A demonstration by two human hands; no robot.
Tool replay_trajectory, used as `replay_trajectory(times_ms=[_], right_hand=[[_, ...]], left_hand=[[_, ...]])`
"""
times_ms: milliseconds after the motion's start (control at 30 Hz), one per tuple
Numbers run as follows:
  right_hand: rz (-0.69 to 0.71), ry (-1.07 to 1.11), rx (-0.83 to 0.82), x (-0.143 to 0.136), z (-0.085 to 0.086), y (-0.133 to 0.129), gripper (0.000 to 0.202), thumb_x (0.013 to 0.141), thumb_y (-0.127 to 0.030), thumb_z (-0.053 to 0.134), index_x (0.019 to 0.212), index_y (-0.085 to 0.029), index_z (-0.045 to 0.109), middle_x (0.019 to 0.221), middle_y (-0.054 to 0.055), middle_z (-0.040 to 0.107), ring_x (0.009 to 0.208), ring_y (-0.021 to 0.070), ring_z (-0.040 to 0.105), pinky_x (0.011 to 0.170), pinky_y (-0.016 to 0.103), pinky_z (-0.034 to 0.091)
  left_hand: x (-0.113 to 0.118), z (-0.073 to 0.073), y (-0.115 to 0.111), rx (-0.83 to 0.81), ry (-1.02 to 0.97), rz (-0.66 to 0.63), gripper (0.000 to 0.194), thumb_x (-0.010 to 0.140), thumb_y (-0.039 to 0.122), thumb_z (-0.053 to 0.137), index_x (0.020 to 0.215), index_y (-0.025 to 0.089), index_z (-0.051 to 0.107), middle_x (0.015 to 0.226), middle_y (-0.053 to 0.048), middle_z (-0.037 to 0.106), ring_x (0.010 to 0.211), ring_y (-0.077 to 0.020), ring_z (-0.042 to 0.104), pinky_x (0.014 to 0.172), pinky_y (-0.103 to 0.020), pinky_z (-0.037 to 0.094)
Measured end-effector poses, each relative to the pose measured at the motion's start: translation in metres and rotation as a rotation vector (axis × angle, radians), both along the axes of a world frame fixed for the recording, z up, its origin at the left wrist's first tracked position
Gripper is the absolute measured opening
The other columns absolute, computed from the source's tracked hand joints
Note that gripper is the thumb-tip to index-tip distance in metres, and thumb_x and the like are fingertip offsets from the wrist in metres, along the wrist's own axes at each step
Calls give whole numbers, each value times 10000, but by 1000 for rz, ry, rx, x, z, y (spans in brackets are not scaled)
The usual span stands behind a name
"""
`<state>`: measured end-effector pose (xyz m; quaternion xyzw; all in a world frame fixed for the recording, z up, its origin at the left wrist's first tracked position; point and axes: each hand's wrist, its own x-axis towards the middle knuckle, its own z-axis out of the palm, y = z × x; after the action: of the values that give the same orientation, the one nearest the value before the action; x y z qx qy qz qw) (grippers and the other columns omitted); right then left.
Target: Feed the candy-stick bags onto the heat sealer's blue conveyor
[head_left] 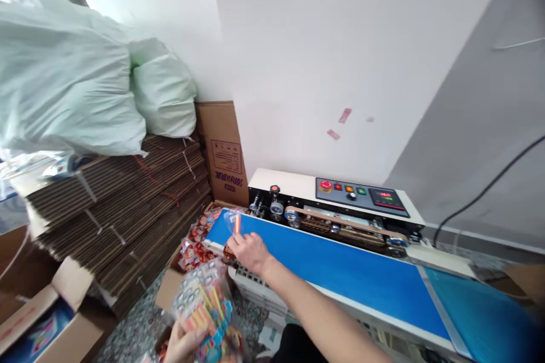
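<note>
small clear packets going from a handful onto the blue belt

the left hand (181, 345) is closed round a loose bundle of packets (204, 309), low beside a box of packets (196, 241). the right hand (251, 250) pinches one packet (235, 221) by its lower end, upright at the belt (340, 272) edge by the sealing machine (336, 204). it looks light, floppy and slick; best held near a corner.

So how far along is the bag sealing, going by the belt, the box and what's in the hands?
Done: small packets already lie in the open box at the belt's end. In hand: the right hand sets a clear packet on the blue belt by the sealing machine. Left: the left hand holds a bundle of colourful packets not yet fed.
</note>
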<state>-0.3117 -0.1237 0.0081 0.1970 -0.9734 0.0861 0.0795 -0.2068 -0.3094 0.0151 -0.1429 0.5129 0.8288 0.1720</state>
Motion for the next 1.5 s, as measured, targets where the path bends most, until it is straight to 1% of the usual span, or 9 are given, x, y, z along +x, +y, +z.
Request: replay_trajectory(times_ms=[300,400,500,567,667,767,967,1200,1500], right_hand=[[344,292,39,90,5,43,223,836,-152,440,661,-184,574,686,47,598,585,145,525,552,275,375],[160,330,-310,116,7,64,174,852,-217,461,982,-214,578,858,68,609,732,161,568,637,273,441],[-179,206,-848,137,6,79,592,815,-374,543,1323,-217,282,1174,124,499,995,216,536,790,338,463],[-211,-19,-1148,149,6,86,658,789,-451,565,1323,-220,257,1145,113,518,993,229,542,797,355,465],[-172,-310,-1368,170,7,98,370,785,-484,559,1016,-199,516,848,46,588,789,192,577,685,287,475],[-266,-337,-1411,194,10,112,258,794,-453,564,816,-198,528,757,14,554,723,161,547,630,237,453],[-388,-294,-1585,225,8,129,421,784,-457,578,1114,-255,413,823,8,566,743,168,562,662,267,460],[-517,-261,-1572,243,-2,152,408,687,-439,683,978,-204,522,732,-24,545,638,123,536,595,230,422],[-894,20,-1555,255,-26,221,431,622,-435,708,889,-206,458,649,-37,568,623,152,575,552,236,410]], left_hand=[[-35,34,36,217,224,-367,399,532,141,713,921,95,638,812,-118,682,722,-267,639,689,-380,500],[-21,38,53,322,247,-441,441,534,137,698,964,83,619,823,-114,677,717,-257,635,701,-395,494],[-5,44,70,415,251,-521,471,536,139,679,997,71,606,839,-124,673,744,-263,633,718,-401,488],[4,48,83,468,250,-575,486,531,136,669,1007,60,604,856,-136,670,749,-260,631,716,-389,486],[16,50,101,488,249,-622,488,523,125,661,1002,47,608,873,-144,668,737,-242,626,707,-367,485],[25,44,118,450,236,-641,492,515,115,663,1000,46,609,912,-155,665,771,-249,625,732,-372,481],[41,27,151,466,176,-698,486,526,90,671,1006,59,600,905,-161,672,778,-257,635,736,-377,485],[52,16,177,392,45,-729,410,560,110,676,966,96,620,872,-136,692,720,-255,648,664,-356,508],[40,-4,165,186,-114,-571,373,538,115,708,900,137,622,785,-92,707,661,-252,656,627,-361,527]])
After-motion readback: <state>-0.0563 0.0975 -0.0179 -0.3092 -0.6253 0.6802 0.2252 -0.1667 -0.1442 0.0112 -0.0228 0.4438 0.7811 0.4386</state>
